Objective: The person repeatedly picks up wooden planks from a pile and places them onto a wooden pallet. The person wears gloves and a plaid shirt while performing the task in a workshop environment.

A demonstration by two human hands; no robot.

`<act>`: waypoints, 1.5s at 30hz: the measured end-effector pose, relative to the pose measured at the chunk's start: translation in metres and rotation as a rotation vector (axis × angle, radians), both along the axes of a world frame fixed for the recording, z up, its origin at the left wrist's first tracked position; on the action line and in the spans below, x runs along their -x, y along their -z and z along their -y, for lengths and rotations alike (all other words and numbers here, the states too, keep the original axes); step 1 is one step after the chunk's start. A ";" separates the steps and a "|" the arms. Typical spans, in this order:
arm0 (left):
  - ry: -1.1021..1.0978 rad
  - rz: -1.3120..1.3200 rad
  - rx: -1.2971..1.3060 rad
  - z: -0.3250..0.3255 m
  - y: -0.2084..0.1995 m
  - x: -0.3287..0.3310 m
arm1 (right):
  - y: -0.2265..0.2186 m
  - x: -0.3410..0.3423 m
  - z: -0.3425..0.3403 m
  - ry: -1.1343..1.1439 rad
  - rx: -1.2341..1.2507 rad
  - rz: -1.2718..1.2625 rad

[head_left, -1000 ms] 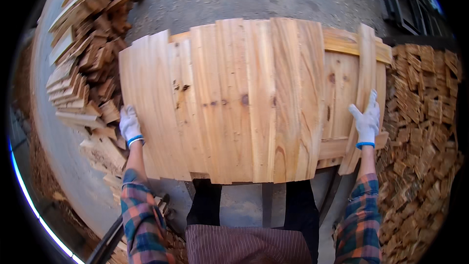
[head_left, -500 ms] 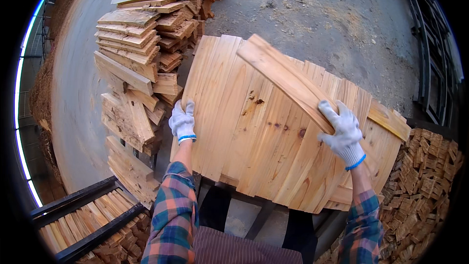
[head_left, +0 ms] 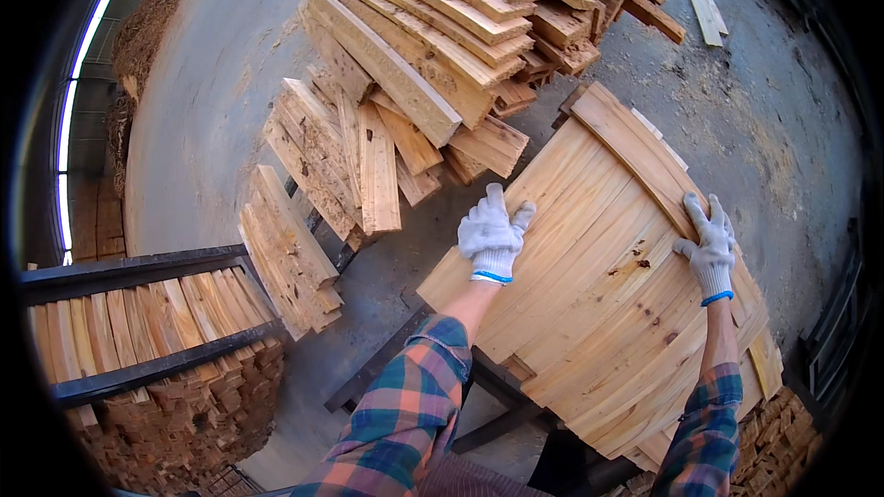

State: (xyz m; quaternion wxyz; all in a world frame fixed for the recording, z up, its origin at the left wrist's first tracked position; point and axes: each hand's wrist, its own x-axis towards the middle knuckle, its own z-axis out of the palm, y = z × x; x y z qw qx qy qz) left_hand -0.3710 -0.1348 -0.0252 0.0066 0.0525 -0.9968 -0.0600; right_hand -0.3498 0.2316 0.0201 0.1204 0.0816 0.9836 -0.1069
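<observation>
In front of me lies a layer of pale planks (head_left: 571, 258) set side by side, with knots and a dark blemish. A loose wooden board (head_left: 635, 152) rests across their far ends. My right hand (head_left: 707, 253), in a white glove with a blue cuff, grips this board near its right end, thumb on one side and fingers on the other. Gloved the same way, my left hand (head_left: 493, 235) is at the left edge of the planks. Its fingers are stretched and apart, and it holds nothing.
A high pile of rough boards (head_left: 414, 37) stands at the far left, with loose pieces (head_left: 290, 253) nearer me. At the lower left, a dark metal frame (head_left: 166, 354) bounds upright slats (head_left: 138, 317). More stacked wood (head_left: 783, 433) is at the lower right.
The loose board has gone from raised above the planks to lying across their far ends, my right hand still on it. The view has turned left, bringing the board pile closer to the middle.
</observation>
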 end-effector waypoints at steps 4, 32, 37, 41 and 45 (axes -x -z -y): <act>-0.063 0.142 -0.070 0.013 -0.006 0.002 | -0.012 0.014 0.025 -0.006 -0.208 0.178; -1.343 0.073 -0.142 0.461 0.018 -0.253 | 0.169 -0.170 0.713 0.465 1.423 1.244; -1.307 0.236 -0.123 0.456 0.042 -0.225 | 0.200 -0.203 0.765 0.707 1.832 1.335; -1.317 0.194 -0.211 0.465 0.034 -0.226 | 0.175 -0.216 0.756 0.676 2.040 1.338; -1.331 0.222 -0.240 0.470 0.002 -0.219 | 0.131 -0.203 0.757 0.603 2.001 1.325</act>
